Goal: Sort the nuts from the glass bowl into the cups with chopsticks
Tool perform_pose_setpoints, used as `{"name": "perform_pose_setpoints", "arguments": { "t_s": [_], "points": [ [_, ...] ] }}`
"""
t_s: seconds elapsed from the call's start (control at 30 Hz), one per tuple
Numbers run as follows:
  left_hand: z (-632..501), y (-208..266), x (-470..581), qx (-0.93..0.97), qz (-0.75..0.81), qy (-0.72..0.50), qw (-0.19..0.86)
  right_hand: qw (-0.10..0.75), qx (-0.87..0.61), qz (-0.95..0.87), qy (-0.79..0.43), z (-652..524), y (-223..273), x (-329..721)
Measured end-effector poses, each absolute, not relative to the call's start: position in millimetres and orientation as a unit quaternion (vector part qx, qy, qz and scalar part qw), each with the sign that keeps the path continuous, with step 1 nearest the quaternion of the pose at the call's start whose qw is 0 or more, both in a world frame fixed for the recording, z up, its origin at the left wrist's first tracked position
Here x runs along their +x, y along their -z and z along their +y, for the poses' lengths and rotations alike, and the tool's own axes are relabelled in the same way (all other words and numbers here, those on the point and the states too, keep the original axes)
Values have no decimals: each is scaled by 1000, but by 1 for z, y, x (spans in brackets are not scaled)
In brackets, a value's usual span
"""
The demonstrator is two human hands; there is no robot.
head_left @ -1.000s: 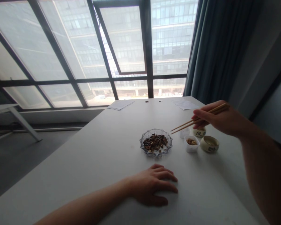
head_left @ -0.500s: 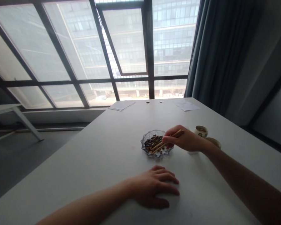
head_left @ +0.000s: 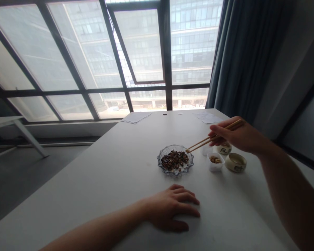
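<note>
My right hand [head_left: 230, 134] is closed around a pair of wooden chopsticks [head_left: 202, 141], raised above the table. A small pale-tan piece [head_left: 187, 151] appears between their tips, over the right rim of a clear scalloped glass dish [head_left: 170, 173]. Dark brown elongated pieces [head_left: 174, 160] fill the dish; I cannot make out their kind. Right of it, a small white plastic cup [head_left: 215, 167] contains several tan-brown pieces. My left hand [head_left: 174, 209] lies flat on the table in front of the dish, fingers spread, holding nothing.
Two cream ceramic cups with dark characters, a nearer one [head_left: 236, 164] and a farther one [head_left: 223, 150] partly behind my right hand, stand on the white table [head_left: 115, 181]. Papers [head_left: 136, 118] lie at its far edge. Windows and a dark curtain [head_left: 232, 59] are beyond.
My right hand has lifted the chopsticks up and to the right, their tips leaving the dish's contents with a small piece. The white cup is now uncovered. My left hand has stayed put.
</note>
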State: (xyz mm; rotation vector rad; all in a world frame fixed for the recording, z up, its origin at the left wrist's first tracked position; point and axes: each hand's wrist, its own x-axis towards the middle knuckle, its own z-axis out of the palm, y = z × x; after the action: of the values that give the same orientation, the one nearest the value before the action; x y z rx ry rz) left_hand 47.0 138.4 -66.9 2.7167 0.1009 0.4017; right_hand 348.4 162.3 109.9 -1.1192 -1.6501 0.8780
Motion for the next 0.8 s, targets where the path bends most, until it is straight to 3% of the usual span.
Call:
{"name": "perform_pose_setpoints", "arguments": {
  "t_s": [0.3,0.67,0.8],
  "points": [
    [138,66,49,969,40,-133,204,431,-601,-602,-302,150,-126,407],
    [138,67,49,969,39,-137,201,499,-544,-618,-270,159,-120,385],
    [138,67,49,970,41,-135,199,433,-475,-688,-338,167,-104,355]
  ]
}}
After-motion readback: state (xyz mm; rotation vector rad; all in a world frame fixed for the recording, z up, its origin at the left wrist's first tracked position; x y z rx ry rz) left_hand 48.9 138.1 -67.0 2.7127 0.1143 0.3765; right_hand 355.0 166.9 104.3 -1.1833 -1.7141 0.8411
